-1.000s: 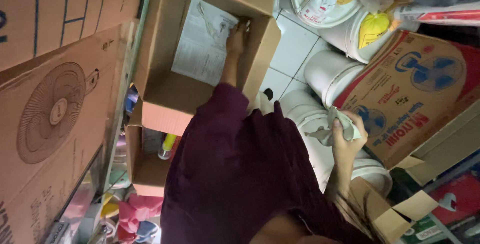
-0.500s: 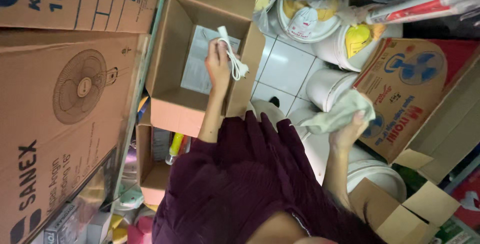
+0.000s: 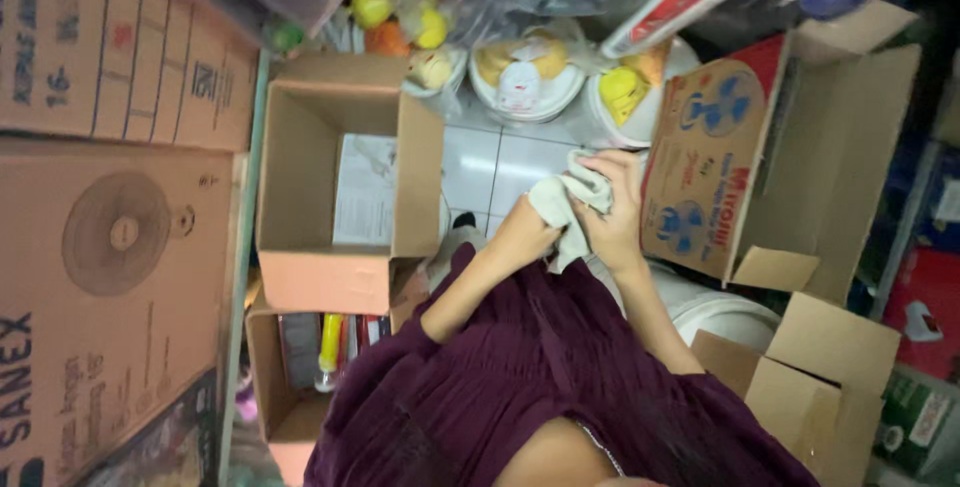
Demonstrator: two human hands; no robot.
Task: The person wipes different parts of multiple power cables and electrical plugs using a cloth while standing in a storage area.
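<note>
I'm seeing both hands meeting mid-frame on a crumpled pale cloth rag (image 3: 572, 209): right hand (image 3: 615, 215) clenching it, left hand (image 3: 522, 234) half-hidden, prob. gripping too. Open brown cardboard box (image 3: 345, 182) w/ white paper sheet (image 3: 365, 190) sitting untouched, apart.

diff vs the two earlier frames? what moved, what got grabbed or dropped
The left hand came out of the open cardboard box, lifted a white cord out on the way, and now meets the right hand at the pale cloth; the cord is out of sight. The right hand kept its grip on the cloth. The paper sheet stays in the box.
</note>
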